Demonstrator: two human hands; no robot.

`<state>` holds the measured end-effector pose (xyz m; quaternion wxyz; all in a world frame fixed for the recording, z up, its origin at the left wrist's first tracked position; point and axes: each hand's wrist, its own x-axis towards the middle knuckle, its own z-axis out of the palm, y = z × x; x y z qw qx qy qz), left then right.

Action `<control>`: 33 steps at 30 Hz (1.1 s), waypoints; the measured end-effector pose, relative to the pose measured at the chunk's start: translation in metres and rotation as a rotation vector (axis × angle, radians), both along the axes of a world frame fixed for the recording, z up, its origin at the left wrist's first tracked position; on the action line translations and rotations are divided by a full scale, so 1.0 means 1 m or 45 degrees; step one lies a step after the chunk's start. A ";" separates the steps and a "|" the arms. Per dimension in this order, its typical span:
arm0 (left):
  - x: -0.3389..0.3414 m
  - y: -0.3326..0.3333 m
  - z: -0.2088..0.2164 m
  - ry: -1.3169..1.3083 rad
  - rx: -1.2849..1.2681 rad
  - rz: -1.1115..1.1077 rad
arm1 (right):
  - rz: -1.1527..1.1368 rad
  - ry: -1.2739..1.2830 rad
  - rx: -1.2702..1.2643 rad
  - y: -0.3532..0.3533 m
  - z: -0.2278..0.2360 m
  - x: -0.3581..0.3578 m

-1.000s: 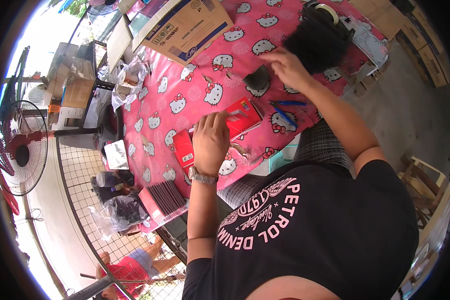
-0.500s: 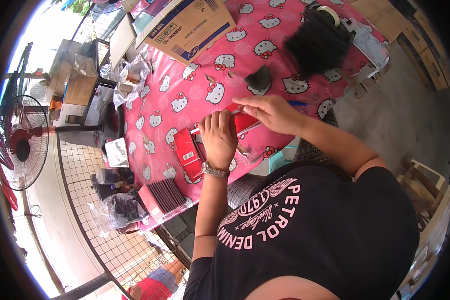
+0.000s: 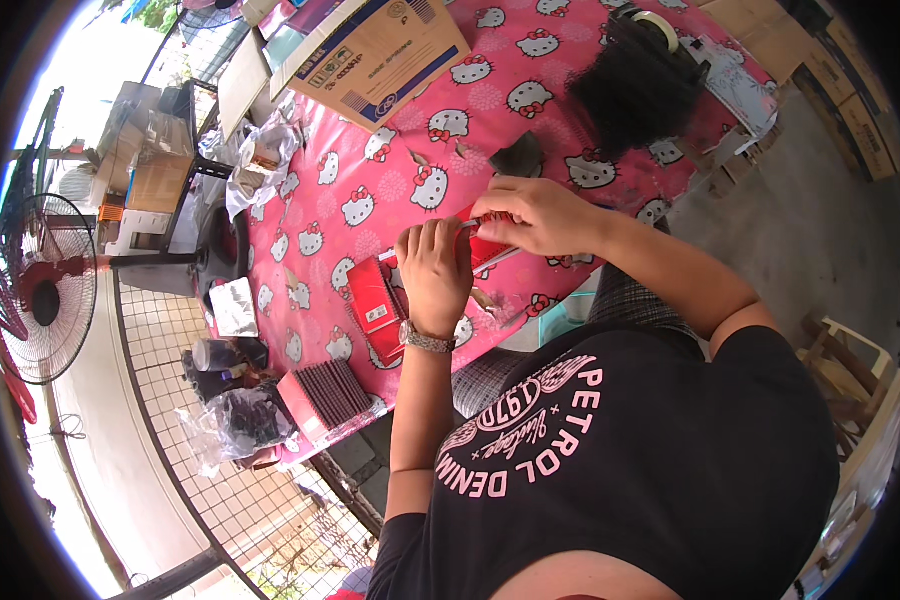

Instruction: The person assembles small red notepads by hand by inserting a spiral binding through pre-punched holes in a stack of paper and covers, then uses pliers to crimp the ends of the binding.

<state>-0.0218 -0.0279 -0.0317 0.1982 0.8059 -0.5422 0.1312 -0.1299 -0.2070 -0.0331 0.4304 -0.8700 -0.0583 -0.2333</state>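
Note:
My left hand (image 3: 435,275), a metal-banded watch on its wrist, curls its fingers over the near-left end of a flat red card (image 3: 488,252). Bent toward the thumb, the fingers of my right hand (image 3: 542,218) pinch the card's upper edge, close to my left fingertips. Much of the card is hidden under both hands, and a row of small dark marks runs along it. Left of my left hand lies a red packet (image 3: 372,298) with a small white label, partly over other red pieces. A dark grey scrap (image 3: 518,157) sits just beyond my right hand.
The table has a pink patterned cover (image 3: 355,240). A cardboard box (image 3: 380,60) stands at the back, a heap of black bristle-like strands (image 3: 635,95) at the back right. A stack of red-and-dark pieces (image 3: 328,397) and a plastic bag (image 3: 245,425) sit at the near left. Further left is a fan (image 3: 45,290).
My right hand's outstretched fingers have curled down onto the red card, close to my left hand. My left hand has barely moved. At the lower left, a person in red has mostly left the view.

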 end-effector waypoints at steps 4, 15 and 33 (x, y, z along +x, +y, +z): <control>-0.004 -0.003 -0.003 0.002 -0.026 0.009 | -0.067 0.011 -0.196 0.003 -0.005 0.009; -0.016 -0.009 0.008 0.030 0.004 -0.002 | -0.073 0.380 0.007 0.002 0.013 -0.007; -0.010 0.008 -0.005 0.000 0.064 0.254 | 0.063 0.726 0.219 -0.070 -0.052 0.062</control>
